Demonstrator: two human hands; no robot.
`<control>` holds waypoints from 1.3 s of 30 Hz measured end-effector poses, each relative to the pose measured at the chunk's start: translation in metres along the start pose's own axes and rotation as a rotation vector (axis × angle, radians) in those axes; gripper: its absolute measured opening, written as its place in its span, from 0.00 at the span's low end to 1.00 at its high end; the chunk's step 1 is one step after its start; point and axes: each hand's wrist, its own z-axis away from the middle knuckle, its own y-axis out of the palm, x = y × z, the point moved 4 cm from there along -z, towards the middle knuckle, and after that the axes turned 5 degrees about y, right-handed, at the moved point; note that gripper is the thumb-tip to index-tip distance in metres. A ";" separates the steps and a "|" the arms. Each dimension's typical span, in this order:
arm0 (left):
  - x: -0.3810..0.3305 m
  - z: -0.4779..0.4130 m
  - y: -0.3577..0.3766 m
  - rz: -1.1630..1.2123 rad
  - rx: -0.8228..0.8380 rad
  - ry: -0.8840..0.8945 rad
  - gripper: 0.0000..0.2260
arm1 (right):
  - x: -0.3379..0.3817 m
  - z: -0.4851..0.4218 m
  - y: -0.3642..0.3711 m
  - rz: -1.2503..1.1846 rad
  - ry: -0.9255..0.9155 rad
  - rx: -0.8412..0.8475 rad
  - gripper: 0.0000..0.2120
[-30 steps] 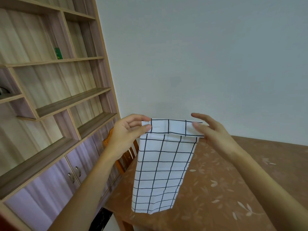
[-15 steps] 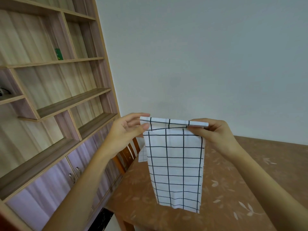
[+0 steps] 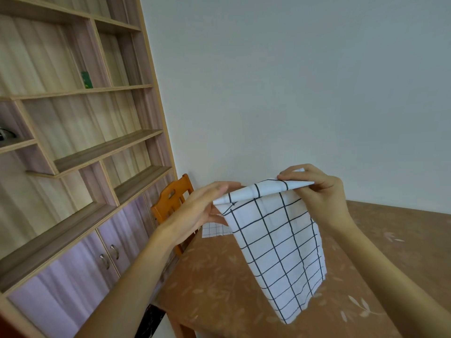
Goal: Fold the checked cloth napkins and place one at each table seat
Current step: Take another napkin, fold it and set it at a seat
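Observation:
A white napkin with a black check (image 3: 275, 245) hangs in the air above the brown table (image 3: 219, 296), folded over along its top edge. My right hand (image 3: 314, 191) pinches the upper right corner of that fold. My left hand (image 3: 200, 211) holds the upper left corner, thumb under the cloth and fingers stretched flat over it. The cloth hangs slanted, its lower end swung toward the right. A second checked napkin (image 3: 214, 229) lies on the table's far left edge, partly hidden behind my left hand and the held napkin.
An orange wooden chair (image 3: 173, 201) stands at the table's far left side. A tall wooden shelf unit with cupboard doors (image 3: 107, 254) fills the left. A plain wall lies behind. The table has a leaf-patterned cover.
The napkin has swung right and tilted, with its right corner raised higher. My left hand's fingers have flattened out over the fold. The view turned, revealing the chair and second napkin.

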 end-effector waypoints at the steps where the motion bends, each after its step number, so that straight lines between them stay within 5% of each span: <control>1: 0.000 0.000 0.000 0.030 0.015 0.002 0.21 | 0.001 0.000 -0.001 0.013 -0.010 -0.011 0.19; 10: -0.003 -0.002 0.003 -0.179 0.037 0.099 0.24 | 0.000 -0.002 -0.007 -0.002 0.026 -0.062 0.17; 17: -0.006 -0.006 0.000 -0.288 -0.141 0.155 0.15 | -0.003 -0.004 -0.009 -0.057 0.055 -0.028 0.21; 30: -0.003 -0.010 -0.012 0.094 -0.165 0.076 0.20 | -0.005 0.001 -0.007 0.183 -0.031 0.119 0.29; 34: -0.005 -0.008 -0.016 -0.086 -0.227 0.133 0.07 | -0.001 0.004 -0.004 0.220 -0.064 0.129 0.28; 39: -0.009 -0.006 -0.018 -0.236 -0.249 0.251 0.08 | -0.010 0.004 -0.004 -0.066 0.363 0.061 0.22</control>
